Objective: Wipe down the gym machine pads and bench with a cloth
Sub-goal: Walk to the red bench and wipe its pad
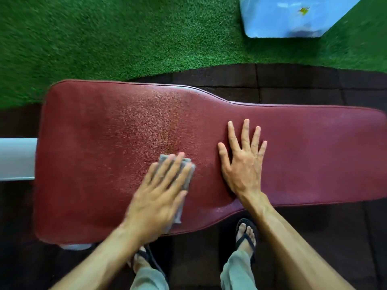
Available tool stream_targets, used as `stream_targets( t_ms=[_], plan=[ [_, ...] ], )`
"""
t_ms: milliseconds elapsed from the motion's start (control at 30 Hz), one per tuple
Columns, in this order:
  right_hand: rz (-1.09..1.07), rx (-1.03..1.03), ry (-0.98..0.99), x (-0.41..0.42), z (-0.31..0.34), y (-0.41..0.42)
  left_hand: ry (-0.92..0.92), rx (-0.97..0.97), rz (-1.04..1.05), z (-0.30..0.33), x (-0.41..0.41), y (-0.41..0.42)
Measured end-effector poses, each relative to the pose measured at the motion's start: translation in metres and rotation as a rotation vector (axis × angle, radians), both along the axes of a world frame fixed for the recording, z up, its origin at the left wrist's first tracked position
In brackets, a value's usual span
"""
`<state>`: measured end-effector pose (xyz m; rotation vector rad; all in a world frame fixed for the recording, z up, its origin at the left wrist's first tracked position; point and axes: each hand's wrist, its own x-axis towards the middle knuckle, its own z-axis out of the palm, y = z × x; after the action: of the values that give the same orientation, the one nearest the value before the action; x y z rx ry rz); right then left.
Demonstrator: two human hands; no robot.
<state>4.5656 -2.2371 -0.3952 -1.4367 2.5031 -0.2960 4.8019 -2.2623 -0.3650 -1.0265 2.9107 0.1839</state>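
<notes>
Left hand (155, 197) flat, fingers spread, pressing grey cloth (184, 176) onto red bench (94, 143); right hand (243, 162) splayed, empty, alongside. Pale blue box (293, 17) on turf (104, 38), cropped, contents blurred.

Turf (125, 34): green artificial grass across the far side, its edge curving against the darker flooring.
Floor tiles (293, 80): dark brown rubber squares with visible seams, running from mid-right to the near edge.
Blue box (293, 17): pale blue, far right on the turf, with a small yellow mark on top.
Flip-flops (247, 237): black straps, standing on the near tiles.
Trousers (236, 273): grey-green, near edge.
</notes>
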Motion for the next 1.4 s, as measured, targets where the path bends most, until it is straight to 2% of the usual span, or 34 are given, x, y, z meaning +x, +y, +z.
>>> stream_targets(
  t_ms=[100, 167, 233, 267, 333, 400, 467, 533, 600, 667, 733, 767, 833, 933, 1000, 1100, 1167, 1233, 1267, 1333, 1400],
  plan=[
    [0.073, -0.011, -0.007, 0.026, 0.005, -0.010, -0.059, -0.103, 0.183, -0.003, 0.044, -0.084],
    [0.065, -0.023, -0.003, 0.042, 0.006, -0.016, 0.004, -0.089, 0.390, 0.001, 0.024, -0.144],
    [0.021, -0.036, -0.010, 0.048, 0.005, -0.019, 0.081, -0.055, 0.486, 0.001, -0.022, -0.163],
    [0.009, -0.036, -0.013, 0.050, 0.004, -0.019, 0.101, -0.027, 0.461, 0.000, -0.042, -0.153],
    [0.010, -0.035, -0.015, 0.050, 0.006, -0.017, 0.105, -0.011, 0.248, -0.005, -0.053, -0.101],
    [0.004, -0.031, -0.024, 0.053, 0.009, -0.019, 0.078, 0.018, 0.086, -0.004, -0.019, -0.041],
    [0.013, -0.009, -0.033, 0.061, 0.013, -0.024, 0.036, 0.014, 0.047, 0.002, 0.041, -0.019],
    [0.047, 0.007, -0.013, 0.074, 0.014, -0.028, -0.002, -0.057, 0.148, 0.005, 0.095, -0.056],
    [0.035, 0.005, 0.007, 0.083, 0.014, -0.032, -0.036, -0.122, 0.314, 0.008, 0.116, -0.123],
    [0.011, -0.002, 0.009, 0.087, 0.013, -0.034, 0.014, -0.124, 0.468, 0.015, 0.097, -0.185],
    [0.011, -0.003, 0.012, 0.087, 0.011, -0.034, 0.061, -0.100, 0.524, 0.015, 0.055, -0.205],
    [0.014, -0.002, 0.016, 0.087, 0.011, -0.033, 0.066, -0.077, 0.489, 0.012, 0.037, -0.196],
    [0.019, -0.006, 0.027, 0.086, 0.011, -0.033, 0.023, -0.073, 0.253, 0.006, 0.024, -0.143],
    [0.021, -0.012, 0.015, 0.085, 0.010, -0.032, 0.001, -0.009, 0.026, 0.010, 0.076, -0.054],
    [0.031, -0.013, 0.001, 0.084, 0.011, -0.031, -0.041, -0.055, 0.054, 0.015, 0.127, -0.053],
    [0.055, -0.028, -0.028, 0.079, 0.012, -0.027, -0.055, -0.106, 0.299, 0.016, 0.147, -0.116],
    [0.084, -0.040, -0.056, 0.076, 0.014, -0.022, 0.010, -0.095, 0.474, 0.014, 0.095, -0.149],
    [0.093, -0.040, -0.070, 0.070, 0.014, -0.014, 0.070, -0.061, 0.525, 0.006, 0.018, -0.146],
    [0.083, -0.031, -0.071, 0.064, 0.013, -0.008, 0.092, -0.054, 0.480, 0.003, -0.014, -0.130],
    [0.046, -0.011, -0.061, 0.047, 0.011, 0.007, 0.075, -0.030, 0.263, -0.003, -0.042, -0.077],
    [0.025, 0.016, -0.051, 0.025, 0.009, 0.024, 0.040, 0.030, 0.081, 0.000, -0.018, -0.021]
  ],
)
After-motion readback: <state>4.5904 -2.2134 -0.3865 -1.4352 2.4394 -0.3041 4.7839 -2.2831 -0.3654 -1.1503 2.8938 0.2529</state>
